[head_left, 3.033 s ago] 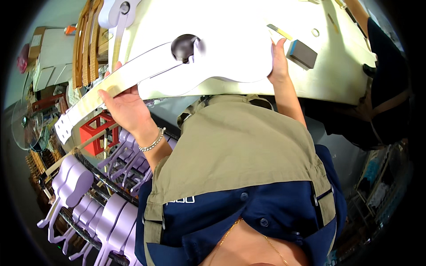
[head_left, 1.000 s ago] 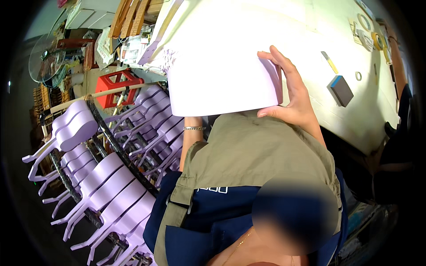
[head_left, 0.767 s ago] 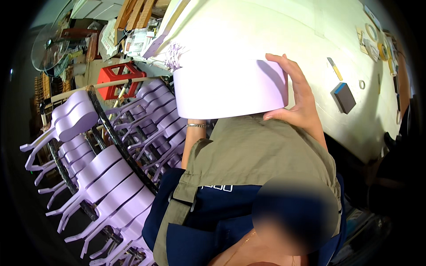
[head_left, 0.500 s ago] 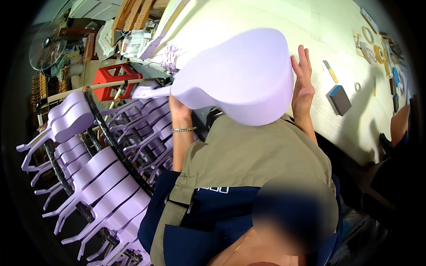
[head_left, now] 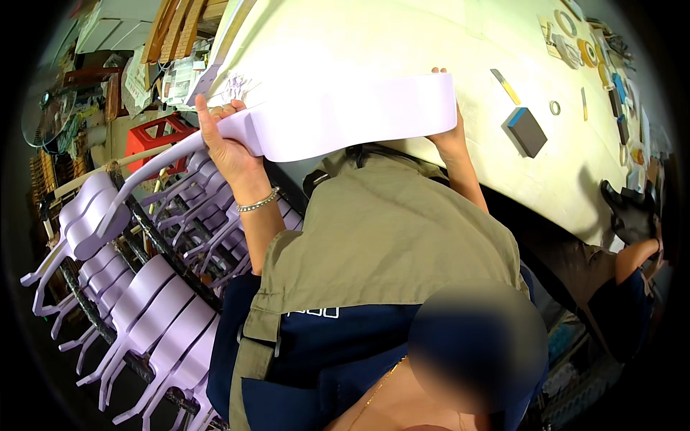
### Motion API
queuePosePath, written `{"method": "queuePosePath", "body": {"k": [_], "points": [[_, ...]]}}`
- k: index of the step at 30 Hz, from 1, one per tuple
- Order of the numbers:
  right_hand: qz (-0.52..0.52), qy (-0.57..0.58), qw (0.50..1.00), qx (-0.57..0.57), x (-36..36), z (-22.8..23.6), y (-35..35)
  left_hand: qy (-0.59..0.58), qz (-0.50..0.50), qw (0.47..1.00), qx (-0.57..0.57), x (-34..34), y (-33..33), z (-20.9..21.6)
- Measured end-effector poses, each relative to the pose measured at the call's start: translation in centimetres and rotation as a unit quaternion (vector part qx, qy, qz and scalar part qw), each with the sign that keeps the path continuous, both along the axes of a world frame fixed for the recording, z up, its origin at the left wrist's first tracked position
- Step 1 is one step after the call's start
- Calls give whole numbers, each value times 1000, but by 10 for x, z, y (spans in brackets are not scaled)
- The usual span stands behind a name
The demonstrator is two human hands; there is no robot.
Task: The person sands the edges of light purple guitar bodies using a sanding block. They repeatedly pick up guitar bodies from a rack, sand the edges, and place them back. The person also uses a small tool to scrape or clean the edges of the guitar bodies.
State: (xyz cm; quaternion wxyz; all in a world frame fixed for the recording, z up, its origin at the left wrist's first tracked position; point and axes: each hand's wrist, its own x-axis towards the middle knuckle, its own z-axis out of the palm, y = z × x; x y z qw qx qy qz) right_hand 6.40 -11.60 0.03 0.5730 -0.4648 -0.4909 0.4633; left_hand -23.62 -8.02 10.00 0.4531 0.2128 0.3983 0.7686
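One lilac guitar (head_left: 352, 118), edge-on, is held over the near edge of the desk (head_left: 359, 43). The left hand (head_left: 236, 154) has a closed grip round its neck (head_left: 165, 157); the right hand (head_left: 451, 138), half hidden, supports its wide end, how tightly cannot be told. The step looks like turning it; the next move calls for steadying both ends.

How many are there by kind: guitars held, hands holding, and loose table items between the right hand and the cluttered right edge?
Lavender guitar: 1
Left hand, right hand: 2
Knife-like tool: 1
Dark block with blue edge: 1
Small ring: 1
Thin stick: 1
Total: 7
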Motion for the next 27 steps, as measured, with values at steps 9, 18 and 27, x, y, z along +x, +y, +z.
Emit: {"method": "queuePosePath", "body": {"k": [9,18,27], "points": [[-33,-237,965,-106,17,68,0,144,-69,986,41,40,6,37],[-79,-496,863,57,15,85,5,314,-204,917,135,82,17,64],[-92,-433,893,77,3,90,7,313,-285,889,176,108,29,74]]}}
